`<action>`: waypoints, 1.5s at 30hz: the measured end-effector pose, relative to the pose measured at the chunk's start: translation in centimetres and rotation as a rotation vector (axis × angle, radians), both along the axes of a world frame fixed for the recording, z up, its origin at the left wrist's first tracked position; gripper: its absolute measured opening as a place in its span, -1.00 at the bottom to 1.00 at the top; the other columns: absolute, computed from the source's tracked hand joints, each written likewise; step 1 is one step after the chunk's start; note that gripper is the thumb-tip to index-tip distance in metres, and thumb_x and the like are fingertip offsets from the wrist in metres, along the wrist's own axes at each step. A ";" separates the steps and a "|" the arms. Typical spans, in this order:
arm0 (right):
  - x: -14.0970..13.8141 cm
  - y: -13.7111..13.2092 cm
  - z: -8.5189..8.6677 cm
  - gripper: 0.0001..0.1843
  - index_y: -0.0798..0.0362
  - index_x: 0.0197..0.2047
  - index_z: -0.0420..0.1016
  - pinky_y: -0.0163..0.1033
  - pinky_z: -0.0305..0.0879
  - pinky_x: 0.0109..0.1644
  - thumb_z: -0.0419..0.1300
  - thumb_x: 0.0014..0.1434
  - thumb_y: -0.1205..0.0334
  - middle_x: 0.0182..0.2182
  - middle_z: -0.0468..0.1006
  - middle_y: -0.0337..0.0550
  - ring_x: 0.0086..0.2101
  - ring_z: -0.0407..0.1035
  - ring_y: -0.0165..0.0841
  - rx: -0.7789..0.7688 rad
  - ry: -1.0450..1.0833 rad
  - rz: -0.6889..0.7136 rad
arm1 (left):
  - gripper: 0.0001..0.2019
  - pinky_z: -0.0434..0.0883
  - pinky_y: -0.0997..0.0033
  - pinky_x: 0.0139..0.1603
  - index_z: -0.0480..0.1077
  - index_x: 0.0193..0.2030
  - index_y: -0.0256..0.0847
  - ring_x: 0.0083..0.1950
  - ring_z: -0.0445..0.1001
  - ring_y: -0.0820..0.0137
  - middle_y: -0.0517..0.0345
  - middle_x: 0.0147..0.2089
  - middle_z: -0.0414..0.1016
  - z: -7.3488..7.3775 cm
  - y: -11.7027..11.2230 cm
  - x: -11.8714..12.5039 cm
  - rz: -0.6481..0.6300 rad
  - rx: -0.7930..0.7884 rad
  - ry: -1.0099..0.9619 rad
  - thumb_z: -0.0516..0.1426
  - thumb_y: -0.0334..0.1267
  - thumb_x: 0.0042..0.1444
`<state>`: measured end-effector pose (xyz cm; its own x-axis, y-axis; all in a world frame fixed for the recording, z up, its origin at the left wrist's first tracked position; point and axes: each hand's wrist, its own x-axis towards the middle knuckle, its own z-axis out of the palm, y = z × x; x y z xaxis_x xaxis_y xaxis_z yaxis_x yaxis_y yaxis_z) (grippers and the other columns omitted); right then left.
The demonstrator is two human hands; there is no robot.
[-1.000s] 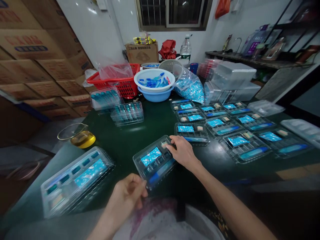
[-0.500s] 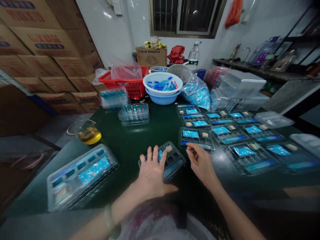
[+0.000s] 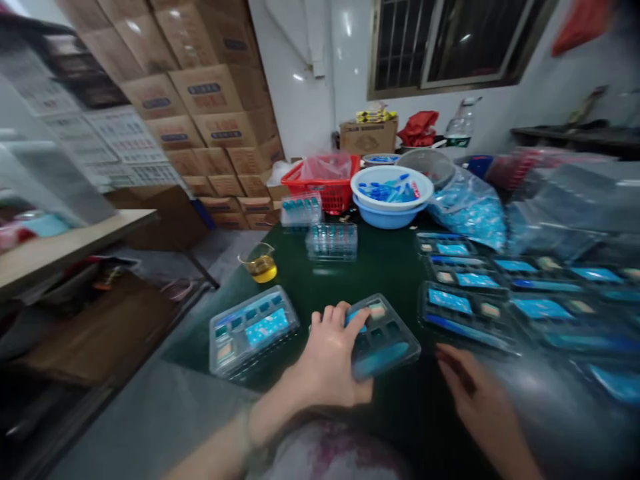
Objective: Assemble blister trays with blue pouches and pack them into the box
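Observation:
My left hand [image 3: 331, 357] lies flat, fingers together, on the left half of a closed clear plastic pack [image 3: 383, 337] holding a blue card and small pieces, on the dark green table [image 3: 380, 267]. My right hand [image 3: 475, 400] hovers just right of the pack, off it, fingers loosely out and blurred. Left of my left hand sits a stack of finished clear packs [image 3: 253, 330].
Rows of open filled trays [image 3: 465, 307] cover the table's right side. Behind stand a white bowl of blue parts [image 3: 391, 188] on a blue bowl, a red basket [image 3: 325, 180], a bag of blue pieces [image 3: 467, 210], a glass of yellow liquid [image 3: 260, 263] and stacked cartons [image 3: 210, 127].
The view has swung left. My left hand stays pressed on the pack; my right hand has drawn back from the tray row toward me.

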<state>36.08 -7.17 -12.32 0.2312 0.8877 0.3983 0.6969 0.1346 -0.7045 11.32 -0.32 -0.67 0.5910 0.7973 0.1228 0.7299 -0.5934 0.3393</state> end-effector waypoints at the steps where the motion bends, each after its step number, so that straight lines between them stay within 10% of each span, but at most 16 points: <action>1: 0.2 0.0 -0.4 -0.73 0.00 -0.09 0.40 -0.24 0.42 -0.21 0.06 0.18 0.10 -0.20 0.51 -0.11 -0.26 0.44 -0.29 -0.010 -0.005 0.005 | -0.05 0.08 -0.13 0.06 0.00 0.28 -0.04 0.08 0.15 -0.10 -0.17 0.16 0.11 0.9 0.0 -1.8 0.016 0.031 -0.009 0.24 -0.12 -0.36; 6: 0.1 -0.1 -0.8 -0.70 -0.04 -0.11 0.43 -0.26 0.43 -0.28 0.06 0.16 0.01 -0.25 0.52 -0.15 -0.32 0.46 -0.31 -0.041 -0.018 -0.007 | -0.13 0.03 -0.18 0.09 -0.03 0.29 -0.03 0.13 0.13 -0.14 -0.18 0.21 0.08 3.7 1.5 -12.7 0.194 0.181 0.084 0.21 -0.09 -0.20; 13: 0.0 0.0 0.0 -0.71 -0.02 -0.13 0.44 -0.26 0.42 -0.29 0.07 0.16 0.04 -0.24 0.52 -0.11 -0.32 0.45 -0.31 -0.049 -0.040 -0.002 | -0.22 0.08 -0.21 0.08 -0.02 0.29 0.07 0.19 0.12 -0.17 -0.20 0.24 0.08 1.1 4.2 -18.7 0.176 -0.011 0.238 0.18 -0.02 -0.08; 20: -0.5 -0.6 0.7 -0.75 -0.02 -0.10 0.40 -0.30 0.39 -0.30 0.04 0.20 0.11 -0.21 0.49 -0.14 -0.31 0.43 -0.35 -0.043 -0.043 0.000 | -0.08 0.04 -0.33 0.07 -0.12 0.32 0.01 0.26 -0.02 -0.26 -0.29 0.30 -0.04 0.9 3.8 -17.8 0.180 0.030 0.403 0.15 0.23 -0.14; 27: 4.8 0.0 2.2 -0.61 0.13 0.00 0.38 0.03 0.24 -0.01 0.00 0.20 0.10 -0.08 0.42 0.06 -0.09 0.31 -0.11 0.162 -0.483 -0.277 | -0.34 0.21 -0.14 0.03 -0.02 0.27 -0.01 0.24 0.09 -0.03 -0.06 0.30 0.03 5.3 4.6 -14.9 0.284 0.275 0.273 0.00 0.17 0.08; 33: 6.8 0.8 2.9 -0.71 0.02 -0.07 0.44 -0.03 0.26 -0.16 0.01 0.19 0.35 -0.08 0.43 -0.03 -0.09 0.28 -0.12 -0.072 -0.770 -0.279 | -0.43 0.21 0.06 0.11 0.13 0.19 0.04 0.16 0.24 0.13 0.11 0.17 0.28 6.2 9.1 -8.0 -0.021 0.329 0.164 0.04 0.17 0.07; 39: 4.7 0.4 2.1 -0.70 0.04 -0.13 0.46 -0.08 0.28 -0.17 -0.02 0.16 0.44 -0.14 0.42 0.01 -0.12 0.28 -0.15 0.038 -0.679 -0.188 | -0.50 0.26 0.12 0.11 0.20 0.18 -0.09 0.12 0.32 0.16 0.04 0.16 0.33 5.6 13.1 -1.0 -0.250 0.225 0.203 0.00 0.06 0.15; 45: 0.9 1.0 -0.4 -0.70 -0.12 -0.15 0.46 -0.26 0.39 -0.27 0.06 0.11 0.40 -0.18 0.49 -0.12 -0.18 0.39 -0.24 0.246 -0.687 0.007 | -0.55 0.30 0.21 0.10 0.28 0.13 -0.21 0.09 0.36 0.18 0.00 0.11 0.38 5.8 19.3 -1.1 -0.095 0.180 0.187 0.00 -0.07 0.13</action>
